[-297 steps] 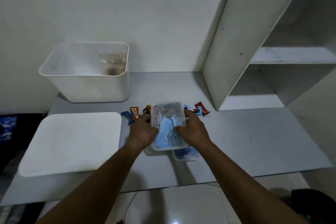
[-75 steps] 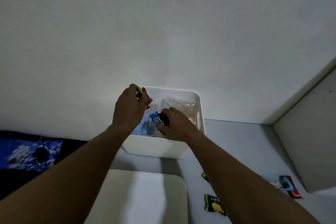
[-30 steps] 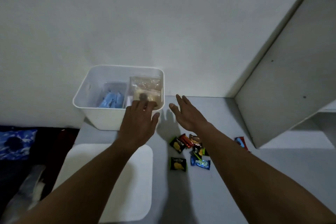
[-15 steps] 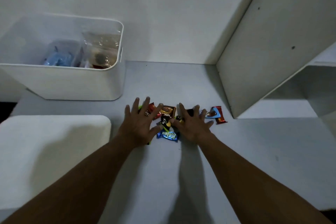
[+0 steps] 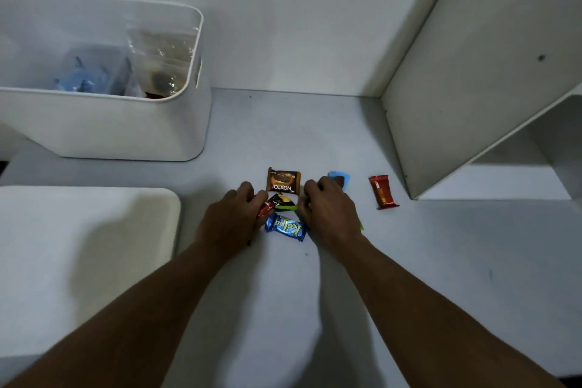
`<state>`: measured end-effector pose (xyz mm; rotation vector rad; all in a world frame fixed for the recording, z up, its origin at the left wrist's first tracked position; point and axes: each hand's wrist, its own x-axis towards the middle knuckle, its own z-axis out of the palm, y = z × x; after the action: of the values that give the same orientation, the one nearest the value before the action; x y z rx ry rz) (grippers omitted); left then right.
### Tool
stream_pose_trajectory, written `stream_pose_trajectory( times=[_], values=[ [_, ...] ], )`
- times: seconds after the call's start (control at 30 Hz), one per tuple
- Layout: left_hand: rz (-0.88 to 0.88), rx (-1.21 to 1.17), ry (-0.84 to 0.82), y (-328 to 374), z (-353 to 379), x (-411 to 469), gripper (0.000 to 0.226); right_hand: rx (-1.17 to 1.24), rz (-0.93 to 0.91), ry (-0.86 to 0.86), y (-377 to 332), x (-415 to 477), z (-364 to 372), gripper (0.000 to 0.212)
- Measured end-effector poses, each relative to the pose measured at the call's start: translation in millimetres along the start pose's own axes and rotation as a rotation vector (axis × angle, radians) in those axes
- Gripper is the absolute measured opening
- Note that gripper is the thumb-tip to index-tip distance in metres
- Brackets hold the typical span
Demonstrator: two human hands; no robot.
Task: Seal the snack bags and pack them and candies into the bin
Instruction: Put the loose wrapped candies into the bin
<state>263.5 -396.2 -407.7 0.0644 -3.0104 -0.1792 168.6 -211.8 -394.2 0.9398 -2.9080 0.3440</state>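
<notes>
The person's left hand (image 5: 231, 219) and right hand (image 5: 327, 214) rest on the pale grey table top (image 5: 441, 261), side by side, with a small heap of wrapped candies between them. Both hands are curled, with the fingers bent down onto the candies. The left hand pinches a small red wrapped candy (image 5: 265, 209) at its fingertips. The right hand's fingers are closed over something, but what it holds is hidden; only a thin green edge peeks out near its wrist.

Between the two hands lies a shiny blue wrapped candy (image 5: 285, 227). It lies sideways, its long side running from one hand to the other, and both hands touch it or nearly do. Just past it is a black and green candy packet (image 5: 283, 201), and a little farther out a brown square candy packet (image 5: 282, 180). A light blue candy packet (image 5: 341, 179) peeks out just past the right hand's knuckles. A long red candy bar (image 5: 382, 191) lies alone, off to the right of the right hand, pointing away from the person. The right hand is the nearer one for it.

The big white plastic bin (image 5: 126, 129) stands far ahead and to the left of the left hand. Inside it are a clear snack bag (image 5: 163, 66) and a box of blue things (image 5: 85, 79). So the candies probably have to be lifted up and carried left.
</notes>
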Motion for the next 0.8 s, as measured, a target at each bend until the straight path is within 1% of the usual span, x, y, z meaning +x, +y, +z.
stream_pose_trajectory(
  times=[0.13, 0.2, 0.3, 0.43, 0.57, 0.7, 0.8],
  values=[
    [-0.039, -0.027, 0.041, -3, -14, -3, 0.027, 0.068, 0.036, -0.058, 0, 7, -14, 0.017],
    [-0.071, -0.065, 0.082, 0, -30, -3, 0.028, 0.076, 0.062, -0.058, -4, 13, -23, 0.018],
    [-0.107, -0.097, 0.154, 6, -66, -2, 0.028, 0.135, 0.087, -0.019, -16, 22, -48, 0.019],
    [-0.153, -0.12, 0.259, -2, -132, 7, 0.029, 0.235, 0.05, 0.064, -51, 46, -100, 0.017],
    [-0.252, -0.114, 0.384, -40, -196, 10, 0.024, 0.392, 0.037, 0.137, -107, 85, -151, 0.014],
    [-0.348, -0.092, 0.499, -94, -247, 10, 0.028, 0.468, -0.02, 0.137, -171, 119, -188, 0.013],
    [-0.432, -0.105, 0.563, -130, -274, 15, 0.03, 0.537, -0.025, 0.127, -213, 141, -201, 0.011]
  ],
)
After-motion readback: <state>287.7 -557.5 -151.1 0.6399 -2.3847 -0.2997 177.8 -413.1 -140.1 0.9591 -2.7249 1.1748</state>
